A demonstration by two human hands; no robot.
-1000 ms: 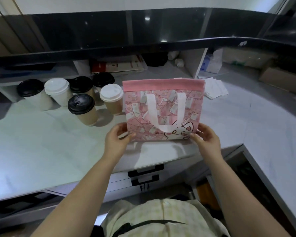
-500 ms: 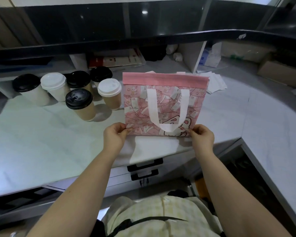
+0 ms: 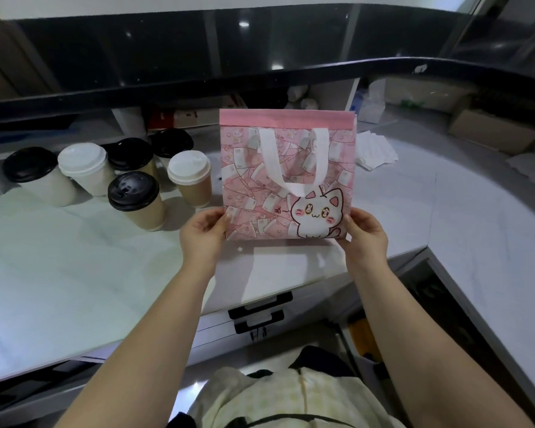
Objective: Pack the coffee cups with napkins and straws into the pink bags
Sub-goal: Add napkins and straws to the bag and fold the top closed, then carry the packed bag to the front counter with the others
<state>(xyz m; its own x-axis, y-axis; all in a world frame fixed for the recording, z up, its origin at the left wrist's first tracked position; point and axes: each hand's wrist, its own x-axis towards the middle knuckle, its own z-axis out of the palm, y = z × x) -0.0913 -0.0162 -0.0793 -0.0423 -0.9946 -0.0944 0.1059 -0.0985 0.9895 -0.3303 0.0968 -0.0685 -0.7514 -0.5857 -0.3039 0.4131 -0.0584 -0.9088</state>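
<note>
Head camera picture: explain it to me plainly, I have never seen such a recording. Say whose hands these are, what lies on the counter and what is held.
There is no machine here: a person works with bare hands, and one wide-angle camera on their head looks forward and down. The left hand and the right hand each pinch a lower corner of a flat pink bag with a cat drawing, held upright, its white handle hanging down the front. On the pale counter, left of the bag, stand six lidded coffee cups, four with black lids and two with white. Behind the bag to the right lies a pile of white paper, probably napkins.
</note>
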